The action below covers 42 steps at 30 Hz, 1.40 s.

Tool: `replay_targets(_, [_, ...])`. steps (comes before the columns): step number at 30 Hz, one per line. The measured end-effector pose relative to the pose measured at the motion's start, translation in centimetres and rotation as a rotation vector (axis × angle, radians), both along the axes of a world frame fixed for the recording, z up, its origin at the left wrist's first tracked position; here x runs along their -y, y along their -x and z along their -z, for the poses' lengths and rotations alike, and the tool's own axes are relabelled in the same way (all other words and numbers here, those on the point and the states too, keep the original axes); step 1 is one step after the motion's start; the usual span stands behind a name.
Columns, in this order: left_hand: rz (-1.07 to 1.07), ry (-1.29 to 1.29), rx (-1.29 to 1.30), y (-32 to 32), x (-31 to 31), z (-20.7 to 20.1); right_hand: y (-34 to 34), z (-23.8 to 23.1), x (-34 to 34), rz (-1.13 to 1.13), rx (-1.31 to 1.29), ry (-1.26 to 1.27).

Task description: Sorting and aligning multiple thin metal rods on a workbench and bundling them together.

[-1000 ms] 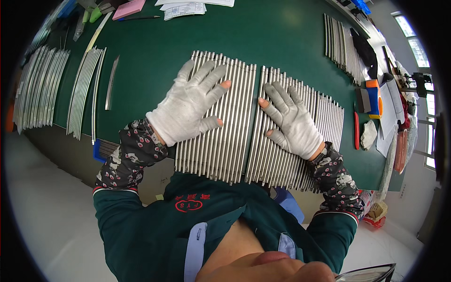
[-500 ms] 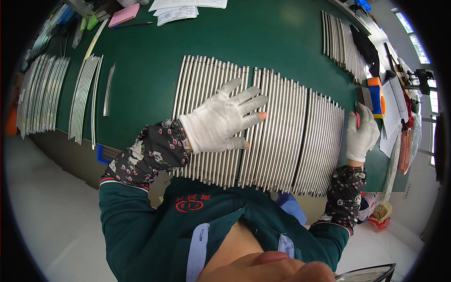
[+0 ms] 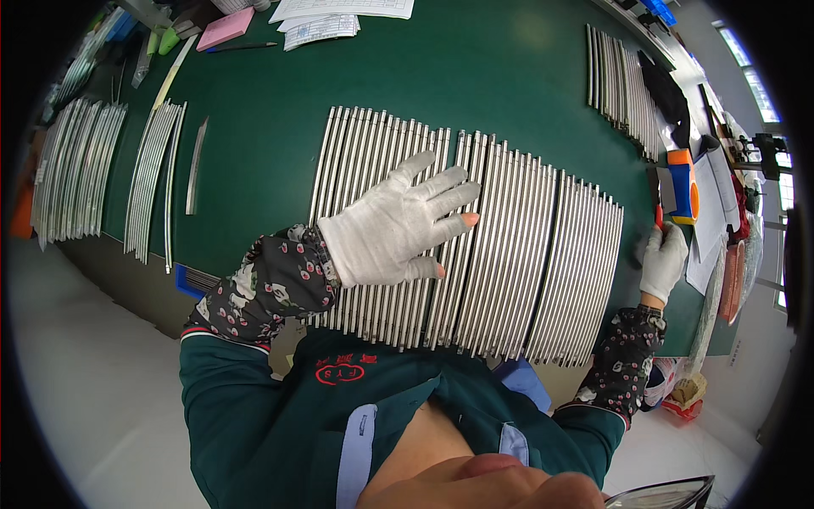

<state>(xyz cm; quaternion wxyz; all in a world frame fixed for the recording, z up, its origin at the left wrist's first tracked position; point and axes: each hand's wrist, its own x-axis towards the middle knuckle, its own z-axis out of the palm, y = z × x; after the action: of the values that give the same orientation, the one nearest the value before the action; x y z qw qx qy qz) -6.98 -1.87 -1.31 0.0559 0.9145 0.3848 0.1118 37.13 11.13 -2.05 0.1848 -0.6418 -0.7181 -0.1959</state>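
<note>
My left hand [image 3: 403, 219], in a white glove with bare thumb and forefinger tips, lies flat and open with fingers spread on a row of slim silver metal rods [image 3: 509, 246]. The rods lie side by side in several groups, with narrow dark gaps between them. To the right of the row, my right hand [image 3: 663, 265], also gloved, is closed at the end of a slim red-handled tool [image 3: 658, 215]. The tool points away from me, and its far part is hard to make out. Beside it stands an orange and blue object [image 3: 682, 187].
More rods lie at the far right [image 3: 619, 89], next to a black cloth [image 3: 666, 93]. Bundles of rods [image 3: 78, 170] and a thinner group [image 3: 153, 178] lie on the left, near a single flat strip [image 3: 196, 165]. Papers [image 3: 322, 25] and a pink pad [image 3: 225, 30] are at the back.
My right hand has moved a little nearer to me and right, and more of the red tool shows beyond its fingers. My left hand stays spread on the rods.
</note>
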Motion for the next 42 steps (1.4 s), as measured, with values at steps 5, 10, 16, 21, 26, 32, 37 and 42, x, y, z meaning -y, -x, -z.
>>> replay_targets(5, [-0.02,0.004,0.002,-0.1,0.4,-0.1,11.6,-4.9,3.1,-0.508,-0.173,0.0])
replay_targets(10, [-0.023,0.006,0.011,-0.3,0.1,0.2,18.1,-6.0,3.2,-0.733,-0.03,0.193])
replay_targets(16, [-0.008,0.006,0.021,-0.4,0.1,0.1,19.7,-5.5,1.6,-0.766,-0.046,0.223])
replay_targets(21, [-0.01,0.026,0.032,-0.4,0.0,0.1,20.1,-5.4,1.1,-0.755,-0.031,0.245])
replay_targets(26, [-0.015,0.028,0.022,-0.5,0.0,0.0,20.3,-5.4,0.7,-0.763,-0.029,0.257])
replay_targets(32, [-0.011,0.029,0.036,-0.8,-0.1,0.3,20.3,-5.2,0.2,-0.784,0.021,0.207])
replay_targets(37, [-0.024,0.003,0.042,-0.7,0.1,0.3,20.5,-5.8,-0.2,-0.749,0.287,-0.122])
replay_targets(42, [-0.022,0.004,0.043,-0.8,0.0,0.5,19.6,-5.3,-0.1,-0.833,0.015,0.151])
